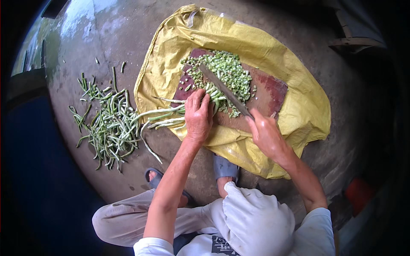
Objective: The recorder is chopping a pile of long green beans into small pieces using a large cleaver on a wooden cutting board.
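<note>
My left hand (198, 116) presses a bunch of long green beans (169, 116) onto the reddish-brown chopping board (266, 92), their ends trailing left over the yellow woven sack (298, 86). In my right hand (266, 133) is a cleaver or broad knife (225, 91), held by its handle. Its blade runs up and left across the board, just beside the cut ends of the bunch. Chopped bean pieces (229, 68) cover the upper middle of the board, above and to both sides of the blade. My fingers hide part of the bunch.
A loose heap of long beans (112, 128) lies on the concrete floor (105, 41) left of the sack, with a few stray pieces above it. My feet in grey-blue slippers (225, 166) are close to the sack's lower edge. A red object (359, 196) stands at the lower right.
</note>
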The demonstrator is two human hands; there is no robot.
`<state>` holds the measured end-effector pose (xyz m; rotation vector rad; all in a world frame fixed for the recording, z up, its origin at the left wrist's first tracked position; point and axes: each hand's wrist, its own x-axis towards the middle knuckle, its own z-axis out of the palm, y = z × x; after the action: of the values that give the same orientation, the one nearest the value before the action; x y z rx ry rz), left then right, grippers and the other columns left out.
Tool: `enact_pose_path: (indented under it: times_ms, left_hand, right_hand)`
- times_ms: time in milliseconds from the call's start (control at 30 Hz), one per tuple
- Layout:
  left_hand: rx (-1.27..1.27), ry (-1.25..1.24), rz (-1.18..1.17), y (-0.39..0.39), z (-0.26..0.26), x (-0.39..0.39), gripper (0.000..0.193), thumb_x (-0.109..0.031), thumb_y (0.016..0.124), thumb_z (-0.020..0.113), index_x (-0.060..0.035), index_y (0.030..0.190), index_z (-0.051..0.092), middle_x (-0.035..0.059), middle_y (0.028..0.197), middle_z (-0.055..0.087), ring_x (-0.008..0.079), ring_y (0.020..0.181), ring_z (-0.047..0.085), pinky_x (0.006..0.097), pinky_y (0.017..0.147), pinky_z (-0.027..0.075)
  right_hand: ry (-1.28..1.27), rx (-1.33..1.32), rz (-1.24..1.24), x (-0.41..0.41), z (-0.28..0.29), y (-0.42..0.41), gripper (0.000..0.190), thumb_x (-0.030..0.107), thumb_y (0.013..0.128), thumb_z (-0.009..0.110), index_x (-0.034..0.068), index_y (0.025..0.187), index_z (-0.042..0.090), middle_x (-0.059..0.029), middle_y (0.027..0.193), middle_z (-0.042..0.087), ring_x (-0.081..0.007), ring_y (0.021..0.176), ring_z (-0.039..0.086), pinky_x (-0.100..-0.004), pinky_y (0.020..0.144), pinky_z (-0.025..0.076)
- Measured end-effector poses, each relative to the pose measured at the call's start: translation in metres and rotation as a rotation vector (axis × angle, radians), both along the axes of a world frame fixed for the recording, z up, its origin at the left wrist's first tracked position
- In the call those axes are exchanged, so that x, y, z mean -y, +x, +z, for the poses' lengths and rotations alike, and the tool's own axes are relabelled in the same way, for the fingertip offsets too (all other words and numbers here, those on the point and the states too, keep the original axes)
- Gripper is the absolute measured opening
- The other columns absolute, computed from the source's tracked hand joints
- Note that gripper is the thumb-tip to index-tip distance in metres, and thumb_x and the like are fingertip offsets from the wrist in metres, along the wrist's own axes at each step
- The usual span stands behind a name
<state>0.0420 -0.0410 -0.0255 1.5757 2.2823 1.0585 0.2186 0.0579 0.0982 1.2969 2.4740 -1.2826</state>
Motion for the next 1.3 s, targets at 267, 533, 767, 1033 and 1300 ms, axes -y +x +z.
enact_pose_path:
  times_ms: [267, 533, 767, 1033, 1300]
  left_hand:
    - [-0.041, 0.055, 0.012, 0.007, -0.004, -0.012, 0.027, -0.001, 0.077, 0.070, -0.0001, 0.104, 0.068, 0.0147, 0.118, 0.064, 0.0364, 0.111, 0.059, 0.0454, 0.095, 0.048]
    - [-0.038, 0.052, 0.011, 0.002, -0.006, -0.002, 0.028, -0.001, 0.076, 0.070, 0.0003, 0.104, 0.067, 0.0140, 0.120, 0.061, 0.0343, 0.113, 0.057, 0.0448, 0.095, 0.047]
    - [-0.025, 0.070, 0.015, 0.007, -0.005, -0.010, 0.027, 0.001, 0.075, 0.070, 0.0006, 0.102, 0.067, 0.0163, 0.117, 0.062, 0.0365, 0.110, 0.058, 0.0448, 0.094, 0.048]
    - [0.027, 0.050, 0.006, 0.002, -0.007, -0.002, 0.022, -0.001, 0.079, 0.068, 0.0045, 0.098, 0.060, 0.0183, 0.115, 0.058, 0.0376, 0.107, 0.057, 0.0452, 0.094, 0.047]
    - [0.051, 0.005, -0.019, 0.002, -0.001, -0.005, 0.025, -0.002, 0.079, 0.068, 0.0048, 0.102, 0.060, 0.0196, 0.118, 0.057, 0.0383, 0.110, 0.056, 0.0464, 0.096, 0.045]
  right_hand:
    - [0.146, 0.003, 0.019, -0.006, -0.050, -0.039, 0.022, 0.015, 0.100, 0.054, -0.006, 0.092, 0.053, -0.0283, 0.065, 0.062, -0.0460, 0.065, 0.067, -0.0519, 0.055, 0.053]
    - [-0.043, 0.059, 0.014, 0.003, -0.005, -0.011, 0.020, 0.013, 0.100, 0.054, -0.006, 0.095, 0.055, -0.0299, 0.066, 0.062, -0.0477, 0.065, 0.066, -0.0526, 0.053, 0.049]
    - [0.098, -0.003, -0.002, -0.002, -0.052, -0.040, 0.025, 0.017, 0.101, 0.053, -0.007, 0.095, 0.054, -0.0317, 0.067, 0.062, -0.0493, 0.066, 0.065, -0.0532, 0.056, 0.052]
    - [-0.011, 0.049, 0.023, 0.007, -0.005, -0.013, 0.017, 0.011, 0.099, 0.055, -0.005, 0.094, 0.054, -0.0308, 0.069, 0.060, -0.0507, 0.068, 0.062, -0.0532, 0.057, 0.048]
    - [0.071, -0.036, 0.008, -0.008, -0.055, -0.043, 0.024, 0.016, 0.100, 0.056, -0.007, 0.092, 0.057, -0.0307, 0.067, 0.062, -0.0491, 0.069, 0.066, -0.0525, 0.056, 0.052]
